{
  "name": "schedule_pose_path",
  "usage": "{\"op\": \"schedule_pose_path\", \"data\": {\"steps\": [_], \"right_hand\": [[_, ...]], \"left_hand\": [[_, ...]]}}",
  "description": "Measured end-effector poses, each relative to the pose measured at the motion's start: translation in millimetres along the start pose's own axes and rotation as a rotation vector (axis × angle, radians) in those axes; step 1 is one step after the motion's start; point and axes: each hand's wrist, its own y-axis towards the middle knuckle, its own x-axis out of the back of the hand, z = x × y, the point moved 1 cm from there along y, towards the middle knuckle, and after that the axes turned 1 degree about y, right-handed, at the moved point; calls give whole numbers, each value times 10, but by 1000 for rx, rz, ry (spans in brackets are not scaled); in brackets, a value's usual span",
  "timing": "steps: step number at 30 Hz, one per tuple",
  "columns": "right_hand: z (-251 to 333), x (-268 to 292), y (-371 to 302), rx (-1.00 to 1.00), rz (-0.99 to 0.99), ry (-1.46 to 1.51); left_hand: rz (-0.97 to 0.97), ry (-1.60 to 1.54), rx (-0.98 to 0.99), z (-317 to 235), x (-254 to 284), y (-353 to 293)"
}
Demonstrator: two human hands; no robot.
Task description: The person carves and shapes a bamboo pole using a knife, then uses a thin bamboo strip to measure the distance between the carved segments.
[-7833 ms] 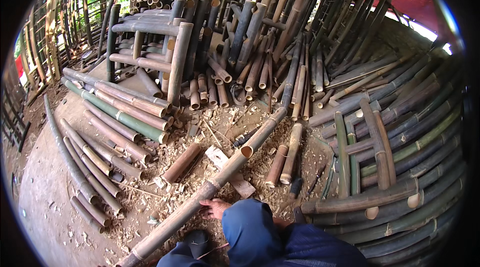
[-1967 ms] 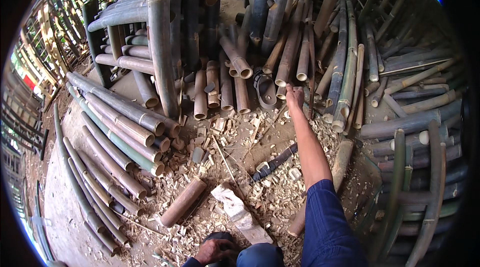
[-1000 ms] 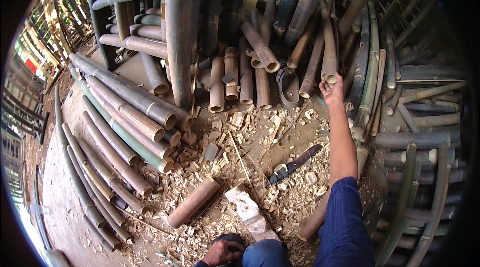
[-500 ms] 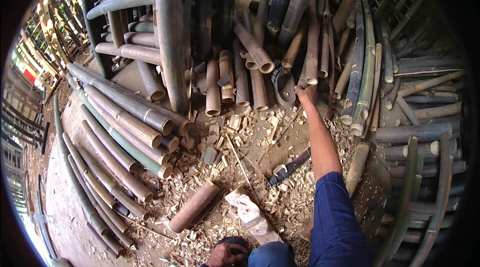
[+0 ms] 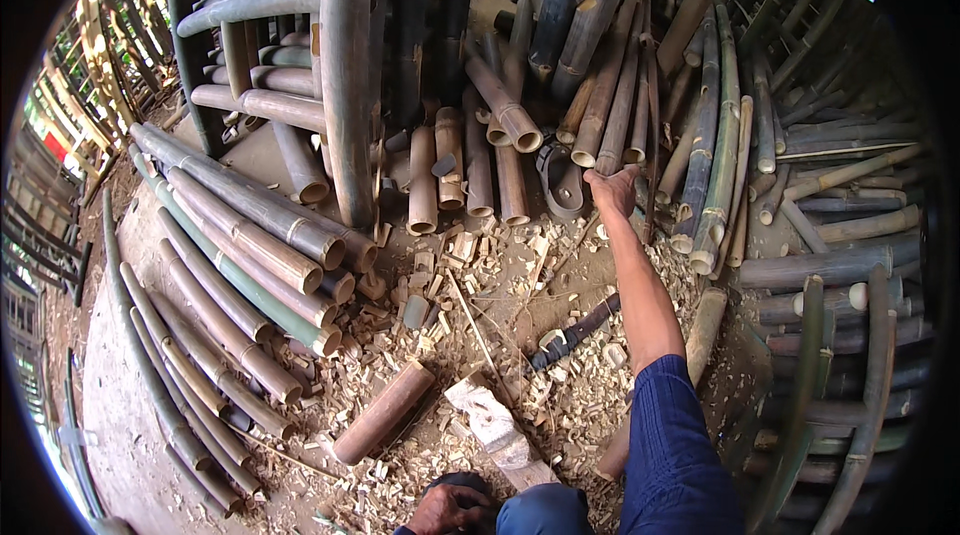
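My right hand [image 5: 613, 191] reaches far forward and is closed round the near end of a brown bamboo pole [image 5: 622, 115]. That pole leans in a bundle, with another bamboo pole [image 5: 600, 100] right beside it on the left. Low in the picture, beside my knee, my left hand [image 5: 452, 509] rests with its fingers curled, and nothing shows in them. A short bamboo piece [image 5: 385, 412] lies on the ground in front of it. Near my knees is a wooden block [image 5: 495, 430] with a pale, chipped top. A dark strap-like thing [image 5: 572, 333] lies among the shavings.
Long bamboo poles [image 5: 240, 230] lie fanned out at the left. Short bamboo tubes [image 5: 422, 180] stand at the back, beside a grey looped band [image 5: 562, 180]. More poles [image 5: 820, 267] are stacked at the right. Bamboo chips [image 5: 480, 260] cover the ground.
The pole end in my right hand has shifted slightly left, and the neighbouring pole's end now shows beside it. My left hand stays by my knee. The whole view has shifted a little.
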Motion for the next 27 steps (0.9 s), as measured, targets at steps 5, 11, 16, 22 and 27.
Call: {"op": "schedule_pose_path", "data": {"steps": [5, 11, 16, 22, 27], "right_hand": [[-67, 14, 7, -65, 50, 45], [-121, -53, 0, 84, 61, 273], [-421, -189, 141, -29, 462, 304], [-649, -446, 173, -26, 433, 393], [-777, -298, 434, -13, 152, 331]], "left_hand": [[23, -61, -42, 150, -43, 29], [16, -73, -18, 180, -43, 11], [27, -121, -5, 174, -54, 25], [37, -59, 24, 81, -42, 28], [38, 29, -13, 160, -49, 118]]}}
